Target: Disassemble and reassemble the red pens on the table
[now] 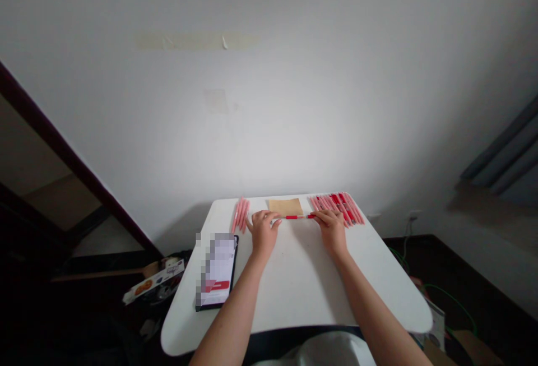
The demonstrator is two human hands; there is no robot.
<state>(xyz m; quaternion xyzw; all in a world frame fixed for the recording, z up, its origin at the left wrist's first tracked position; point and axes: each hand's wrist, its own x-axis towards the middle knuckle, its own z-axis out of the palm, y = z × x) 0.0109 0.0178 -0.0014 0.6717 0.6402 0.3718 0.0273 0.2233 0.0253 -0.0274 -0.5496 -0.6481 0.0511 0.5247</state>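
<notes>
Both hands hold one red pen (294, 217) level between them over the far part of a white table (302, 293). My left hand (263, 230) pinches the pen's left end, and my right hand (332, 228) pinches its right end. A small group of red pens (240, 214) lies on the table to the left of my left hand. A larger row of several red pens (342, 207) lies to the right, partly under my right hand. A brown paper square (286, 207) lies just beyond the held pen.
A dark phone or tablet with a lit screen (217, 270) lies on the table's left side. A white wall stands right behind the table. A printed box (153, 282) and clutter lie on the dark floor at left; cables at right.
</notes>
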